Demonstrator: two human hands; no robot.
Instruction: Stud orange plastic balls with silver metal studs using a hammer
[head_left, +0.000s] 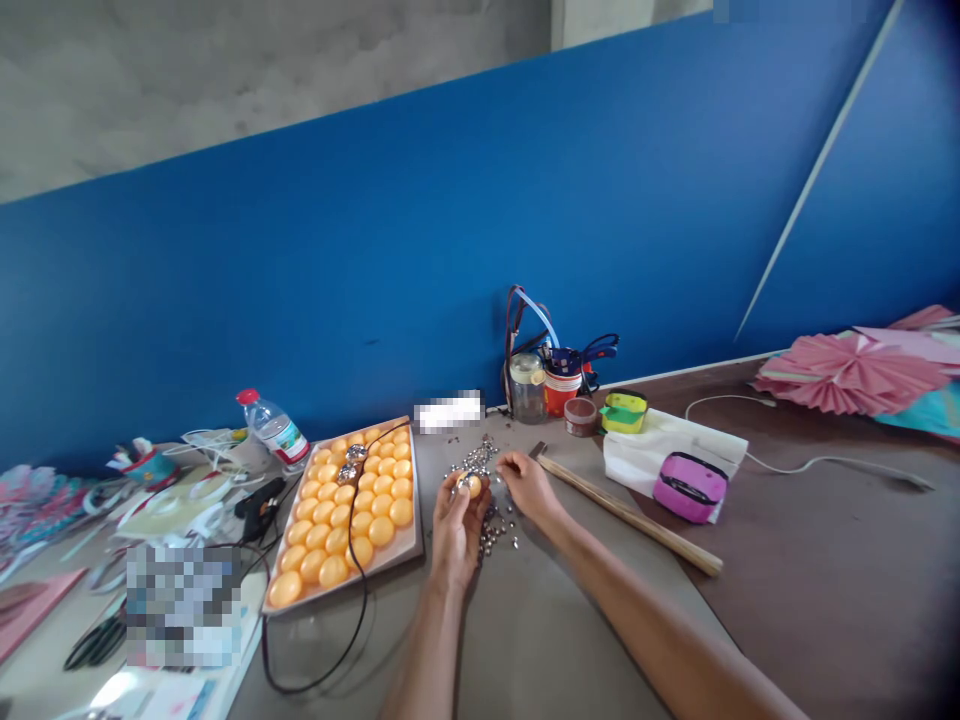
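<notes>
Holds an orange ball (472, 487), partly covered in shiny metal bits, gripped in the fingers of the left hand (454, 525), above small metal studs (491, 532) scattered on the desk (517, 640). Extends the right hand (529, 482) beside the same studs, fingers curled inward, too small in view to tell whether empty or pinching one. Includes, at left, a tray (414, 535) of similar balls crossed by a black cable (365, 590) and, at right, a wooden-handled hammer (630, 513) lying aslant.

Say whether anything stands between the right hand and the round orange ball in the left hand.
Nothing visible blocks the right hand from the round orange ball; small shiny silver pieces lie below.
</notes>
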